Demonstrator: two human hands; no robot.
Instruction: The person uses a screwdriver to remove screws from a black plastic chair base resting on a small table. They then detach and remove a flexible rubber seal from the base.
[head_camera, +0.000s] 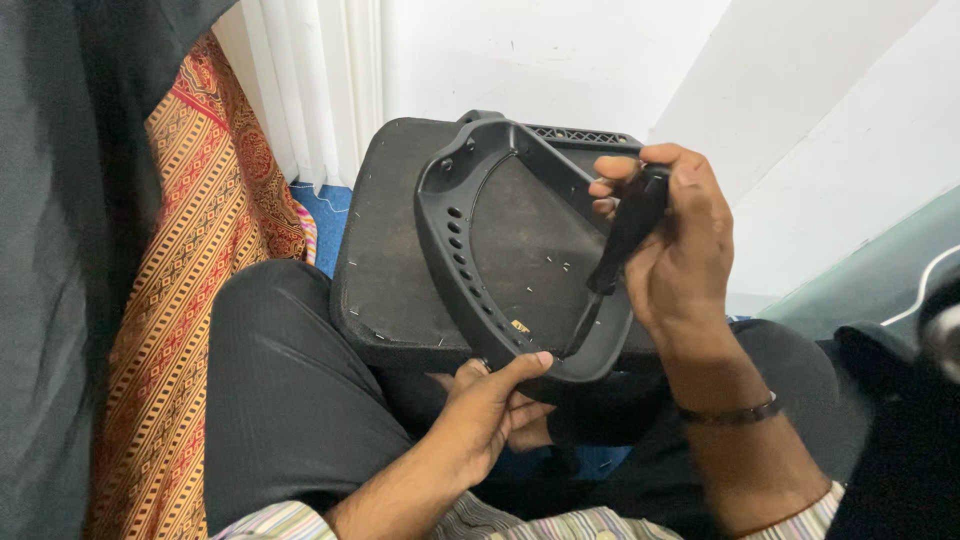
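Observation:
A black plastic frame (452, 235), curved with a row of holes along its left rim, lies on a dark upholstered seat pad (385, 260) resting on my lap. My left hand (490, 405) grips the near edge of the frame and pad, thumb on top of the frame's rim. My right hand (675, 240) holds a screwdriver with a black handle (628, 235); its thin shaft runs down to the frame's lower right inner corner.
A patterned orange and red cloth (200, 230) hangs at the left. Behind it is a white curtain (320, 80) and a white wall (560, 50). A dark band circles my right wrist (725, 412). A white cable (925, 285) lies at far right.

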